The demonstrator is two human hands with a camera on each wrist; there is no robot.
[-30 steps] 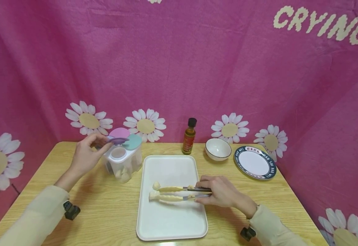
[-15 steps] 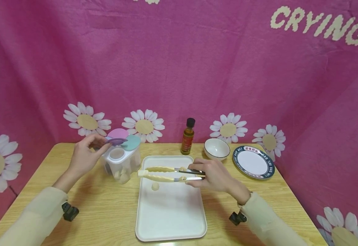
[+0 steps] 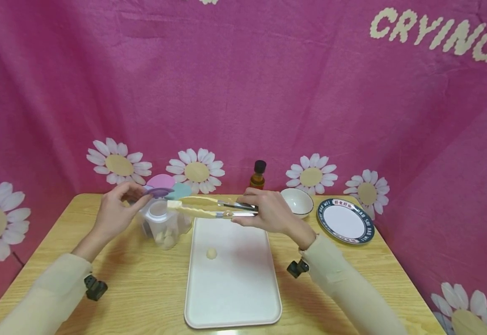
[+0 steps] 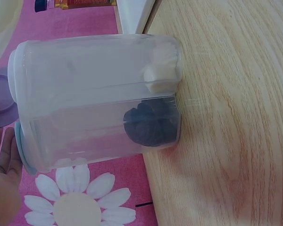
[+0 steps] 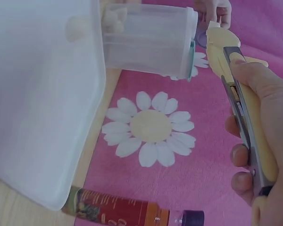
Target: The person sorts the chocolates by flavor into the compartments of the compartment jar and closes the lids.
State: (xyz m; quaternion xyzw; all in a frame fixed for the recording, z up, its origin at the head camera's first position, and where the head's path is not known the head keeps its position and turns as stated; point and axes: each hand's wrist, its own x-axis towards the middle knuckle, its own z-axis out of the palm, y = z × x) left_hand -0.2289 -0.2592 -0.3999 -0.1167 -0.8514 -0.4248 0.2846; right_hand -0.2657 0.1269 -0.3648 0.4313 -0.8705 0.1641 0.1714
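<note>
My left hand [image 3: 122, 207] pinches the raised purple lid [image 3: 158, 192] of a clear multi-compartment container [image 3: 159, 228]. Through its walls, the left wrist view shows pale pieces [image 4: 161, 73] in one compartment and a dark lump [image 4: 152, 122] in another. My right hand [image 3: 268, 211] grips tongs [image 3: 222, 211] with cream-coloured tips. Between those tips is a small off-white chunk [image 3: 174, 204], held close to the open compartment's rim; whether it is above the opening is unclear. Another pale piece [image 3: 211, 253] lies on the white tray [image 3: 235, 293].
Behind the right hand stands a sauce bottle [image 3: 257, 174] with a black cap, partly hidden. A white bowl [image 3: 298, 200] and a dark-rimmed plate [image 3: 345, 221] are at the back right. A pink cloth [image 3: 243, 93] hangs along the table's far edge.
My right hand has lifted the tongs and the off-white chunk off the tray and carried them left and away from me to the container. My left hand stays at the purple lid.
</note>
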